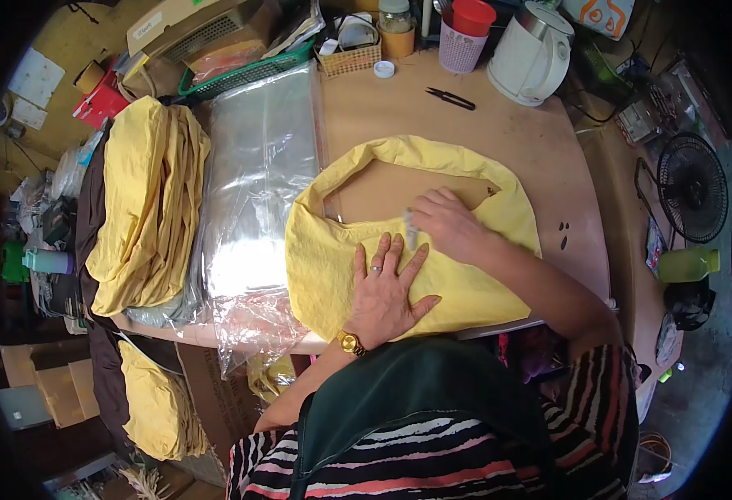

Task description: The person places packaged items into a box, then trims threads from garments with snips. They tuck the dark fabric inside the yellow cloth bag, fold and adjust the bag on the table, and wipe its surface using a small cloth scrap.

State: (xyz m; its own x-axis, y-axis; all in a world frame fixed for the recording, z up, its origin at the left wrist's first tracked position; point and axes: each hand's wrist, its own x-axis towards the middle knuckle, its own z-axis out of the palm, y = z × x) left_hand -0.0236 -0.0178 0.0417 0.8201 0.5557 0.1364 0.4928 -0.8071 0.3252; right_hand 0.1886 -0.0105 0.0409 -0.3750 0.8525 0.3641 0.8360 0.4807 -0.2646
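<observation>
A yellow cloth bag (324,275) lies flat on the table, its wide strap looping round at the far side. My left hand (383,292) rests palm down on the front of the bag with its fingers spread, a ring and a gold watch on it. Just to the right, my right hand (445,221) is at the bag's upper edge, fingers curled round a small whitish-grey item (410,227) that is partly hidden and blurred.
Clear plastic sleeves (258,183) lie left of the bag, beside a stack of folded yellow cloth (145,208). Black thread snips (450,98), a white kettle (531,54), a purple basket (461,50) and a green tray (249,73) stand or lie along the back.
</observation>
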